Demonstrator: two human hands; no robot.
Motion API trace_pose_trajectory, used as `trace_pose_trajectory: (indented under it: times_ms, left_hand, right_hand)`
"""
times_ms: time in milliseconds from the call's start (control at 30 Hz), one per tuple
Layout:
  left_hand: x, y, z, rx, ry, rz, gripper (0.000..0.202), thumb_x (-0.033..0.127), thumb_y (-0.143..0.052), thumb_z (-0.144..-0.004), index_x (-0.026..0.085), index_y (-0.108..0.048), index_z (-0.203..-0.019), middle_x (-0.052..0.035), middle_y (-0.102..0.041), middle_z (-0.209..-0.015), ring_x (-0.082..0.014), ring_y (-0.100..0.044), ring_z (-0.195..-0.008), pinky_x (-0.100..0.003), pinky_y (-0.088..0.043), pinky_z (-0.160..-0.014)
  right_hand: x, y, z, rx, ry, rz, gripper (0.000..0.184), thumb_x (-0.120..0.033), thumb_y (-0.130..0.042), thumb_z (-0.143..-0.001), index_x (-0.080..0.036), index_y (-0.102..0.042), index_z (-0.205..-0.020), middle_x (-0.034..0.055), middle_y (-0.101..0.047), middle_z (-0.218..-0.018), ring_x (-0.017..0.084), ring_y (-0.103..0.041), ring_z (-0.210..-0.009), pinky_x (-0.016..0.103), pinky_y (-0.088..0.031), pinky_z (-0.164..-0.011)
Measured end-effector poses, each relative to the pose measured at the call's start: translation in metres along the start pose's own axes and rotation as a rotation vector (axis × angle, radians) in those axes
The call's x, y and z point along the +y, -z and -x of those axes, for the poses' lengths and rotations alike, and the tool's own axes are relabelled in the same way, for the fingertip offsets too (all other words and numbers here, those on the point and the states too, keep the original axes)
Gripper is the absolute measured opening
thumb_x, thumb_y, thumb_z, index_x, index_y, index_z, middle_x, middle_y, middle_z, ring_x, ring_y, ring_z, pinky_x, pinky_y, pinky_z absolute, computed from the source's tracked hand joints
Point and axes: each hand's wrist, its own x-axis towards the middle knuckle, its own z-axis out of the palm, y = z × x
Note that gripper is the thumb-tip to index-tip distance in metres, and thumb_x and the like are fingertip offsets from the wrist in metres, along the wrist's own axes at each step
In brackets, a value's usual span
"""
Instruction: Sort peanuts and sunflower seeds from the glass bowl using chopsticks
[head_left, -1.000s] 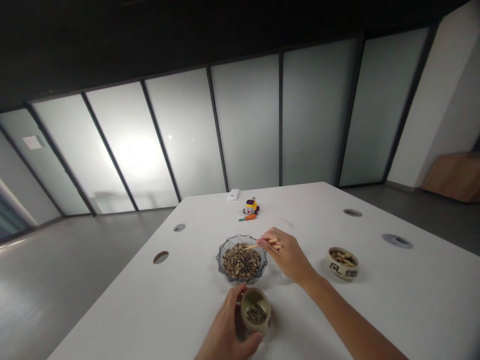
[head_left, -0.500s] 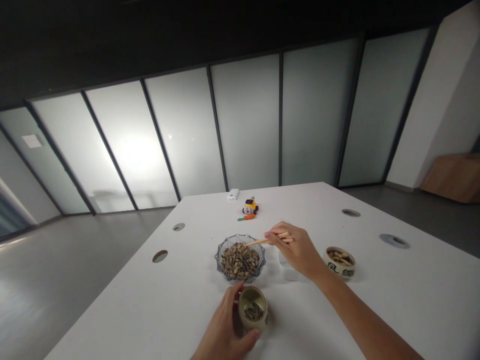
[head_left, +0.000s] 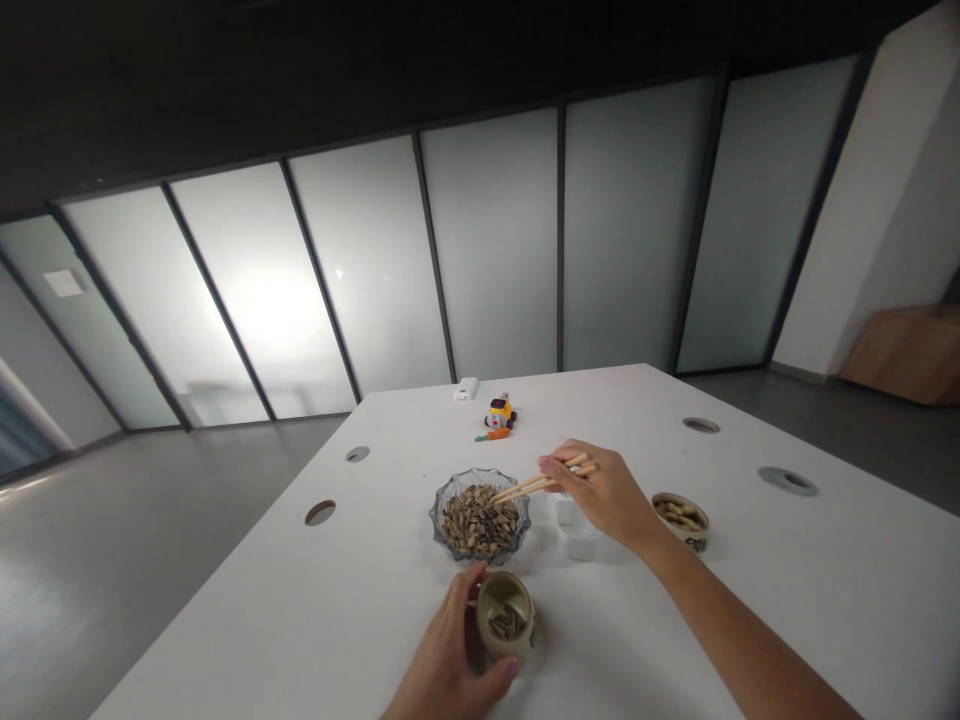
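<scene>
A glass bowl (head_left: 442,503) full of striped sunflower seeds sits mid-table. My right hand (head_left: 611,492) is closed on a pair of wooden chopsticks (head_left: 529,486), whose tips rest over the seeds at the bowl's right side. Nearer to me, my left hand (head_left: 448,660) wraps round a small green-brown ceramic cup (head_left: 507,621) that has a few seeds in it. Under my right hand lies a small white dish (head_left: 577,531). A patterned ceramic bowl (head_left: 682,520) with peanuts stands right of my right wrist.
The white table (head_left: 750,560) has round cable holes (head_left: 320,512) on both sides. A small yellow toy robot (head_left: 500,411), an orange carrot toy (head_left: 491,435) and a white box (head_left: 466,388) sit near the far edge. Frosted glass panels line the room behind.
My right hand has drawn back to the right and lifted a little, uncovering the white dish; the chopstick tips stay over the seed bowl. My left hand keeps hold of the cup.
</scene>
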Motion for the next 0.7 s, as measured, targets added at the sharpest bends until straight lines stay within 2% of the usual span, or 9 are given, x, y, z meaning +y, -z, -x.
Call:
trace_pose_trajectory:
  times_ms: [100,233,367,533,700]
  left_hand:
    - [0.002,0.0,0.001,-0.002,0.004,0.018,0.087,0.02,-0.077,-0.071,0.018,-0.042,-0.15,-0.0191,-0.059,-0.15,-0.0376,-0.06,-0.132,-0.052,-0.045,-0.117]
    - [0.004,0.0,0.002,0.01,0.021,0.035,0.09,0.018,-0.078,-0.071,0.018,-0.04,-0.153,-0.0185,-0.059,-0.15,-0.0366,-0.06,-0.133,-0.051,-0.044,-0.119]
    - [0.008,0.0,0.003,0.033,0.026,0.043,0.088,0.016,-0.078,-0.071,0.019,-0.042,-0.151,-0.0176,-0.06,-0.15,-0.0364,-0.06,-0.134,-0.051,-0.044,-0.119]
    - [0.011,-0.001,0.003,0.011,0.019,0.055,0.088,0.011,-0.074,-0.072,0.02,-0.037,-0.151,-0.0184,-0.06,-0.15,-0.0352,-0.062,-0.133,-0.052,-0.046,-0.118]
    - [0.004,-0.002,0.002,0.017,-0.02,0.076,0.094,0.012,-0.077,-0.069,0.022,-0.031,-0.151,-0.0183,-0.06,-0.147,-0.0357,-0.064,-0.129,-0.052,-0.049,-0.112]
  right_hand:
    - [-0.008,0.01,-0.002,0.012,-0.069,-0.093,0.052,-0.069,-0.082,-0.08,-0.018,-0.078,-0.078,0.0079,-0.075,-0.081,0.027,-0.078,-0.075,0.038,-0.072,-0.071]
    - [-0.028,0.032,-0.004,-0.07,-0.163,-0.181,0.054,-0.069,-0.088,-0.072,-0.016,-0.079,-0.071,0.008,-0.076,-0.078,0.029,-0.08,-0.071,0.04,-0.073,-0.071]
    - [-0.046,0.045,0.002,-0.2,-0.181,-0.177,0.048,-0.064,-0.087,-0.077,-0.017,-0.08,-0.07,0.0064,-0.074,-0.074,0.028,-0.081,-0.07,0.038,-0.072,-0.069]
    - [-0.054,0.035,0.011,-0.382,-0.257,-0.16,0.038,-0.056,-0.089,-0.077,-0.019,-0.082,-0.072,0.0072,-0.078,-0.075,0.027,-0.08,-0.069,0.036,-0.07,-0.067]
    - [-0.058,0.026,0.015,-0.476,-0.288,-0.093,0.036,-0.054,-0.088,-0.08,-0.019,-0.08,-0.074,0.005,-0.075,-0.073,0.024,-0.075,-0.072,0.032,-0.066,-0.067]
